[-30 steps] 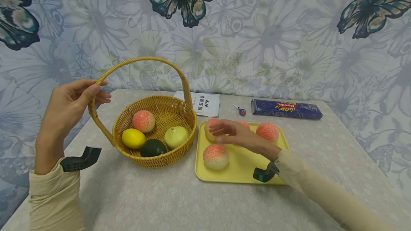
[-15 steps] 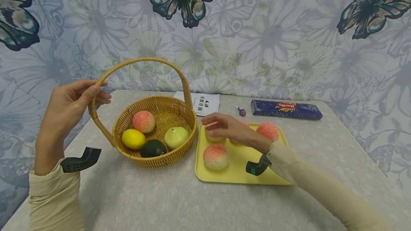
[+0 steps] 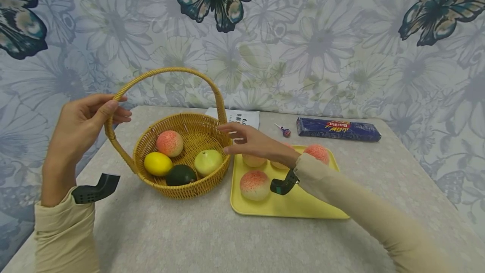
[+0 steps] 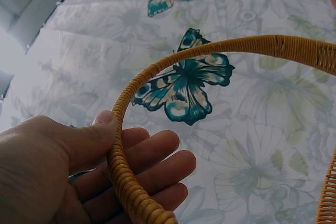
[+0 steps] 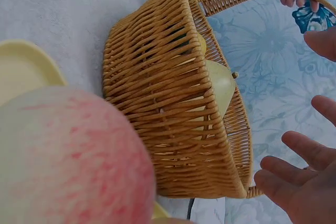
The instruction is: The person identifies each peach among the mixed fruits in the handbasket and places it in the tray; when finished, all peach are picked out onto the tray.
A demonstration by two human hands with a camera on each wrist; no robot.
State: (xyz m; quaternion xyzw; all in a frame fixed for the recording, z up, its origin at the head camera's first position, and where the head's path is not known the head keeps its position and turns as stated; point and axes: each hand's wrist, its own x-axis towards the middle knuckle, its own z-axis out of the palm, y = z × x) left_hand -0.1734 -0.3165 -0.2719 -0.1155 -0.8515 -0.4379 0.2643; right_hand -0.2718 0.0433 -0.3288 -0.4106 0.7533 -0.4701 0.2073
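My left hand (image 3: 81, 123) holds the left side of the wicker basket's handle (image 4: 128, 90) between thumb and fingers. The basket (image 3: 151, 127) stands on the table with a peach (image 3: 169, 143), a lemon (image 3: 157, 164), a dark green avocado (image 3: 180, 175) and a pale green pear (image 3: 208, 162) inside. Beside its right rim hovers my right hand (image 3: 257, 141), fingers parted and holding nothing. Below that hand lies a yellow tray (image 3: 303, 205) with several peaches, one at the front left (image 3: 254, 185). The right hand and forearm partly cover those at the back.
A white packet with dark lettering (image 3: 251, 118) lies behind the basket, partly hidden. Further right are a lollipop (image 3: 285, 132) and a blue Barilla pasta pack (image 3: 338, 129). A butterfly-print cloth (image 3: 322, 54) hangs behind the table.
My right hand has moved left from above the tray's peaches to the basket's right rim. The left hand keeps its hold on the handle, and the basket has stayed put.
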